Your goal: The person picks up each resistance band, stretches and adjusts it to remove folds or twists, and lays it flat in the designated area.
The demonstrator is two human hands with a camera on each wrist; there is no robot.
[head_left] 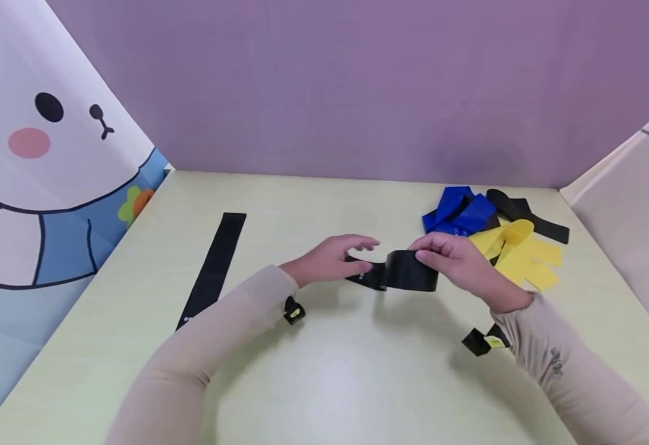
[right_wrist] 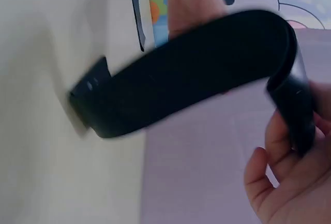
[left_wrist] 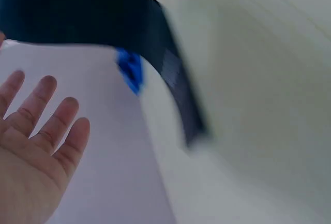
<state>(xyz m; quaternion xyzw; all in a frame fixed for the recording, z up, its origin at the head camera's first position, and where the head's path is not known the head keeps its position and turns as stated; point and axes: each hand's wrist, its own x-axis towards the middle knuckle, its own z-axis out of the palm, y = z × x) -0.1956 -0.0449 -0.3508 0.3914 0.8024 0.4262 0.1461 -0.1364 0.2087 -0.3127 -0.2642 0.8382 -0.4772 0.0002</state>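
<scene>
A black elastic band [head_left: 411,271] hangs in a curve above the table, its loose end bent down in the left wrist view. My right hand [head_left: 458,259] pinches it between thumb and fingers; the right wrist view shows the band [right_wrist: 191,74] folded over at that grip. My left hand [head_left: 338,258] is held up beside the band's other end in the head view. Its fingers [left_wrist: 49,125] are spread and extended, apart from the band [left_wrist: 83,16] in the left wrist view; the thumb's contact cannot be made out.
Another black band [head_left: 213,266] lies flat at the left of the table [head_left: 324,383]. At the back right is a loose pile with a blue band [head_left: 458,210], a yellow band [head_left: 516,244] and black bands [head_left: 547,227]. A purple partition [head_left: 358,93] stands behind the table.
</scene>
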